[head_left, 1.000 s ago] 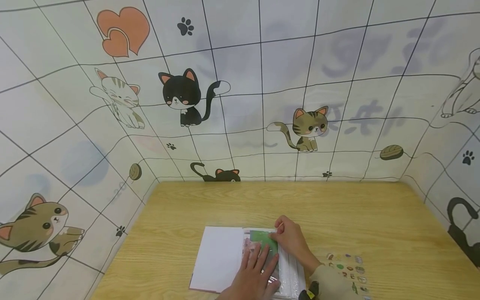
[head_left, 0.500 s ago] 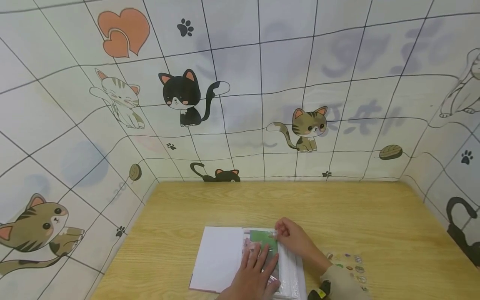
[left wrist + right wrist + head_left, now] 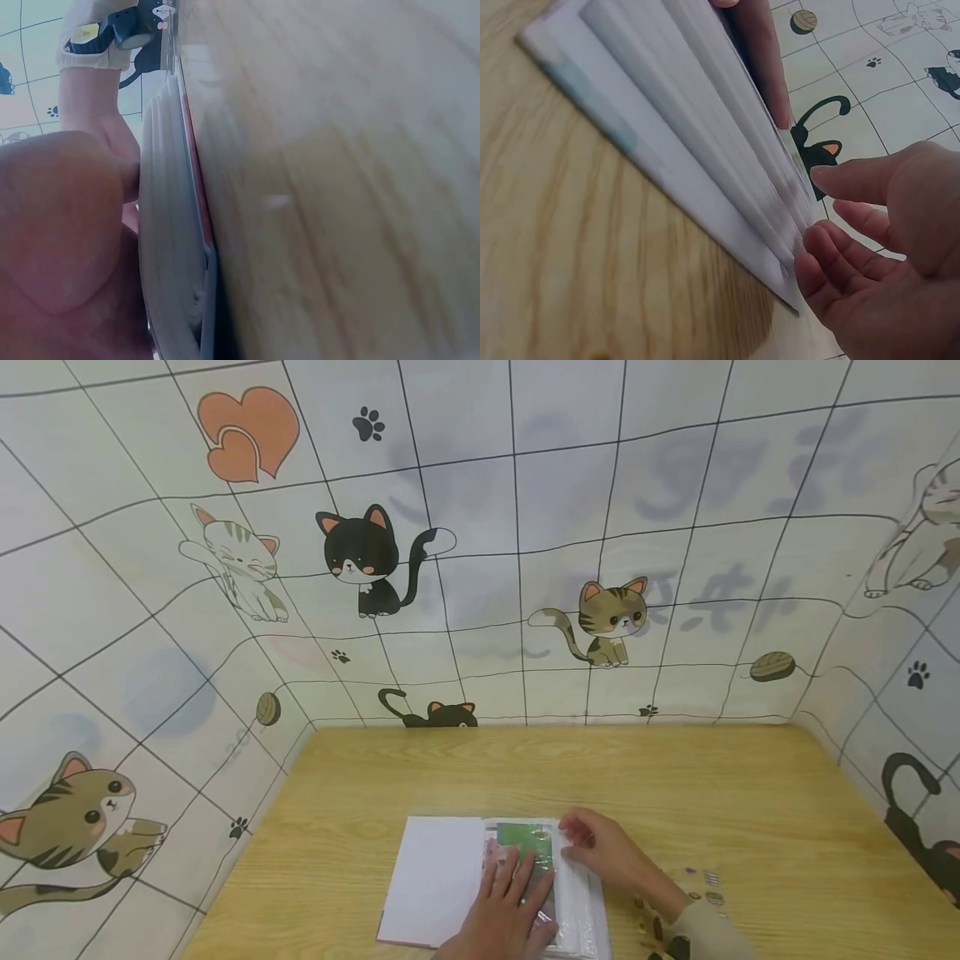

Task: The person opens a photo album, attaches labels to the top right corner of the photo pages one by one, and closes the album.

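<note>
An open album (image 3: 431, 881) with a blank white left page lies on the table. Its right side has clear sleeves, the top one over a green and pink picture (image 3: 528, 837). My left hand (image 3: 502, 910) rests on that picture with spread fingers. At the upper right corner of the sleeves is my right hand (image 3: 603, 847), fingers bent loosely. In the right wrist view, the right hand's thumb (image 3: 847, 180) stands apart from its fingertips, which are by the stacked page edges (image 3: 727, 142). The left wrist view shows the album's thickness (image 3: 169, 217) beside the left palm.
A clear sticker sheet (image 3: 697, 887) lies right of the album, partly hidden by the right forearm. The wooden table (image 3: 360, 777) meets walls (image 3: 480, 568) printed with cats and grid lines at the back and sides.
My right hand has moved right, off the picture's upper right edge to the album's outer corner, and its thumb and finger have parted. The left hand has stayed on the picture.
</note>
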Demonstrator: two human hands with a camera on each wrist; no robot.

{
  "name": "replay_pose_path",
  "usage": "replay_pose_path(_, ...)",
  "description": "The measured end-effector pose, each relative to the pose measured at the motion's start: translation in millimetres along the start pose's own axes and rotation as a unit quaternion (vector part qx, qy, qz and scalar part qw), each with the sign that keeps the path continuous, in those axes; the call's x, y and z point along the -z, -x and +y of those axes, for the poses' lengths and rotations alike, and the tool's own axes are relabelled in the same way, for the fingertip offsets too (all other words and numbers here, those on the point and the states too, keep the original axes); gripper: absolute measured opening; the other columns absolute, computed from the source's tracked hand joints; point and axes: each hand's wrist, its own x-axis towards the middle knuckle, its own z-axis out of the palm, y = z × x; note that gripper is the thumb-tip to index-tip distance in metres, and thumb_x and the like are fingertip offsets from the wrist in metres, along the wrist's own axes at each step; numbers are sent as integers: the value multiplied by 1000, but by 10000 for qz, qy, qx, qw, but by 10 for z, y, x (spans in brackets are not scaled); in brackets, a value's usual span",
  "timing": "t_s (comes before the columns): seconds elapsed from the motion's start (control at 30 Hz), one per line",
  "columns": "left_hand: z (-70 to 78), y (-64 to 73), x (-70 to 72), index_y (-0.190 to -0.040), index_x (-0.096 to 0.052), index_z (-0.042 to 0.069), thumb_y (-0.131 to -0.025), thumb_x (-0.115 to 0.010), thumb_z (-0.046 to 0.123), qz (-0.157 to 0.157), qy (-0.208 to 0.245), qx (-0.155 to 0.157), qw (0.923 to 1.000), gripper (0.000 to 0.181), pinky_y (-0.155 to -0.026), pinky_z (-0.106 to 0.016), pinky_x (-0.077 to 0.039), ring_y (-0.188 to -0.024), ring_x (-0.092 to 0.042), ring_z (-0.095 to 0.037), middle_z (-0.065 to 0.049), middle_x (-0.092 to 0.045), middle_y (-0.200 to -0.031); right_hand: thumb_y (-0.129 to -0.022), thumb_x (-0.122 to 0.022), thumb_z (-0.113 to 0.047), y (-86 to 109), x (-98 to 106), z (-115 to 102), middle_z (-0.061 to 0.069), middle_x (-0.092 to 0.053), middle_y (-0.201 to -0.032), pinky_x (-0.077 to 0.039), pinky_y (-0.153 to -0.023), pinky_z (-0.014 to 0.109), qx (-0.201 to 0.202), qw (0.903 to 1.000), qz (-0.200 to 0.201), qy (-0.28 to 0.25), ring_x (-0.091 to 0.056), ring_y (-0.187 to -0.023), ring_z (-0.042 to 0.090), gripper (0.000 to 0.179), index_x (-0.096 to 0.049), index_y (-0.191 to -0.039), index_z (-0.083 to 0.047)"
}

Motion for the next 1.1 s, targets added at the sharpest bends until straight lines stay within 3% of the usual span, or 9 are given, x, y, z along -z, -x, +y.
replay_pose_path(0.17,-9,18,-18,-147,-29,24,-98,-14,55,41,-42,13,10000,60,-107,-50,-27,-141,-21,-27,-7,-24,-153,-79,-72,-15,71,40,17,-5,-59,-100,-49,-79,27,19,9992,4,393,-55,-91,12,32,-61,-108,-15)
replay_pose_path(0.27,-7,25,-35,-147,-29,25,-97,-14,56,66,17,26,10000,61,-107,-50,-27,-141,-21,-26,-6,-24,-154,-78,-74,-17,124,61,20,-3,-59,-110,-49,-85,34,96,9986,-82,507,-56,-101,16,37,-60,-112,-16)
replay_pose_path(0.43,-2,13,-36,-148,-26,26,-97,-11,58,-89,130,74,9998,62,-107,-50,-27,-141,-20,-24,-4,-24,-154,-78,-74,-27,204,76,6,8,-52,-130,-39,-98,51,313,9958,-394,771,-47,-122,31,54,-54,-125,-10)
replay_pose_path(0.77,-3,21,16,-147,-28,23,-99,-16,53,19,589,49,9983,59,-106,-53,-27,-141,-20,-27,-7,-25,-153,-81,-68,-45,242,91,-10,17,-36,-144,-32,-101,56,349,9874,-1026,1155,-34,-131,38,75,-42,-139,-5)
replay_pose_path(0.9,-18,33,42,-148,-26,23,-94,-14,63,-171,869,19,9961,68,-108,-54,-23,-142,-15,-28,-7,-19,-155,-83,-65,-44,256,96,-13,17,-34,-145,-32,-101,56,422,9856,-1075,1238,-33,-131,39,74,-40,-140,-4)
replay_pose_path(1.1,-53,44,93,-149,-24,23,-80,-22,80,-318,741,-142,9966,90,-109,-54,-22,-142,-14,-29,-9,-16,-156,-84,-65,-42,256,101,-27,16,-34,-145,-33,-101,55,434,9845,-1126,1275,-34,-131,38,72,-41,-140,-5)
